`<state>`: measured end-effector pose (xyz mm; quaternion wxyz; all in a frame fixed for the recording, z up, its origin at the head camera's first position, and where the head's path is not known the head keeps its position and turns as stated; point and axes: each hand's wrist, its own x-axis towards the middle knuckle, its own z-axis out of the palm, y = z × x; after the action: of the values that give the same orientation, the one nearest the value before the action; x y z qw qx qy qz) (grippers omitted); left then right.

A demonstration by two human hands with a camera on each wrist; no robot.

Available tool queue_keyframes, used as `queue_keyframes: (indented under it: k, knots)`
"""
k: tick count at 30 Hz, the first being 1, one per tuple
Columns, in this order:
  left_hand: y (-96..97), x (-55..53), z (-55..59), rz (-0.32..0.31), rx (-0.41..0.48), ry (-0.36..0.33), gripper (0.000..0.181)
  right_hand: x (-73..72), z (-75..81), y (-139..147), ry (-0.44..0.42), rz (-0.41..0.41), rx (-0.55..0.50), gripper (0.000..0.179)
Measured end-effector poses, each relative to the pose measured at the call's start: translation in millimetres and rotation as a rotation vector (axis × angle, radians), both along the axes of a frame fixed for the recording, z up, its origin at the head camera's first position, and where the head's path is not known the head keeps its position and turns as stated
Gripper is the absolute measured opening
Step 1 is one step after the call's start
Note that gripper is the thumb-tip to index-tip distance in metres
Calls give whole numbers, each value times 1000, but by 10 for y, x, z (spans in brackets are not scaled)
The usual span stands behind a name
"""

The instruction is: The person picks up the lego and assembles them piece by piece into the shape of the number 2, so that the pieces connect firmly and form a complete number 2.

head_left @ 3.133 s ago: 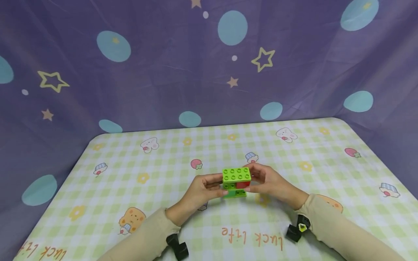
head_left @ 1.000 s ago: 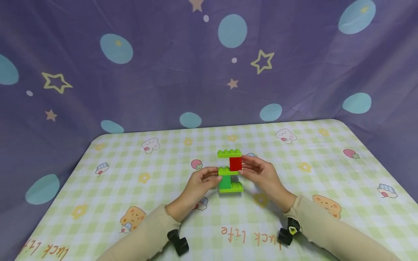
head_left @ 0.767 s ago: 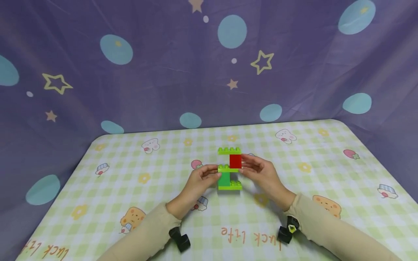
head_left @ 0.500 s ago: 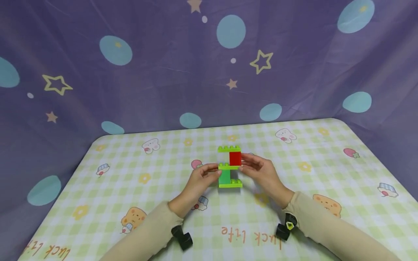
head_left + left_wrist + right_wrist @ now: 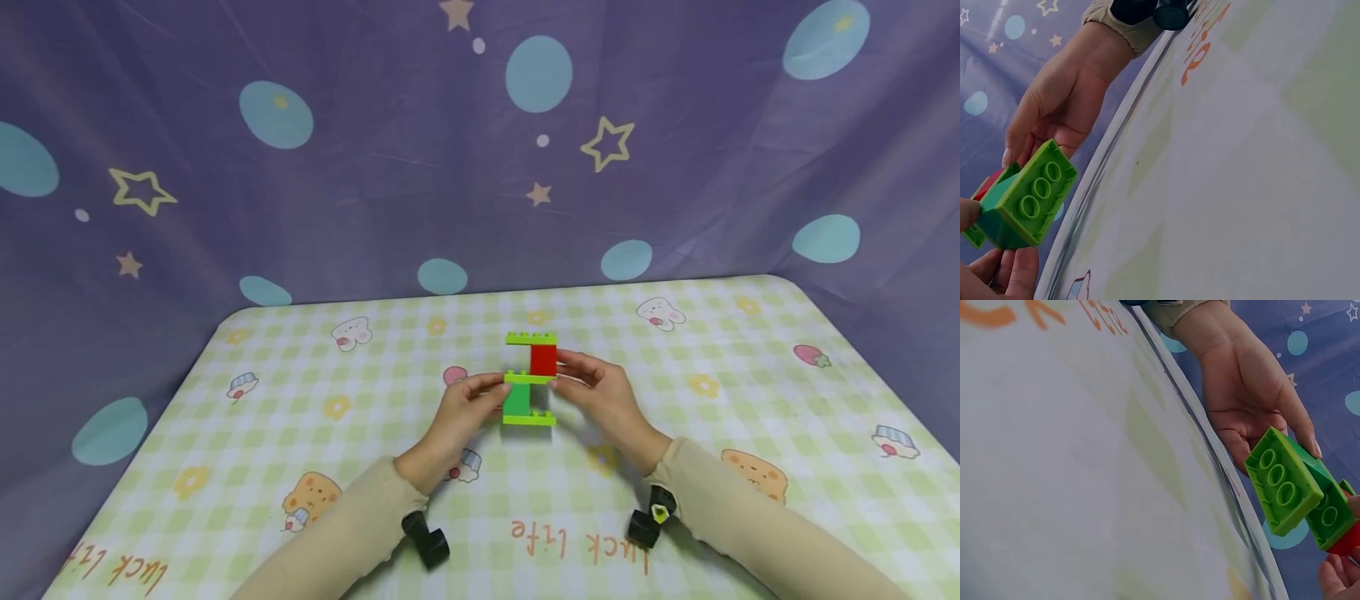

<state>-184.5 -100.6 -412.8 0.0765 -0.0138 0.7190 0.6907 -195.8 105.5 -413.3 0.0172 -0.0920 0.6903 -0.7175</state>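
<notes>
A stack of toy building bricks is held up between both hands in the head view. Its layers are a bottom lime plate (image 5: 528,421), a green brick (image 5: 516,400) at the left, a middle lime plate (image 5: 536,380), a red brick (image 5: 543,361) at the right and a top lime plate (image 5: 531,339). My left hand (image 5: 459,412) pinches the green brick's left side between thumb and fingers. Thumb and fingers of my right hand (image 5: 609,400) grip the right side by the red brick. Both wrist views show the bottom plate's ringed underside (image 5: 1040,189) (image 5: 1282,481) off the table.
A green-and-white checked cloth (image 5: 375,500) with printed cartoons covers the table. Behind its far edge hangs a purple curtain (image 5: 375,192) with stars and blue dots. Black wrist cameras (image 5: 426,540) hang under both sleeves.
Three seconds ago the stack showed its studded top; it has since tipped back to show its front. Over the last second both hands have raised it slightly in view, grips unchanged.
</notes>
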Motion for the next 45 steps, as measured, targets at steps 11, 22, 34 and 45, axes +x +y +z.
queue_keyframes:
  k: [11, 22, 34, 45]
  knots:
    - [57, -35, -28, 6, 35, -44, 38, -95, -31, -18, -70, 8, -28, 48]
    - [76, -91, -41, 47, 17, -51, 35, -181, -40, -22, -86, 12, -4, 48]
    - [89, -114, -70, 59, 39, -31, 35, -216, -60, -25, -96, 21, -23, 49]
    - [111, -114, -68, 127, 0, 28, 32, -182, -93, -54, -114, -8, -6, 46]
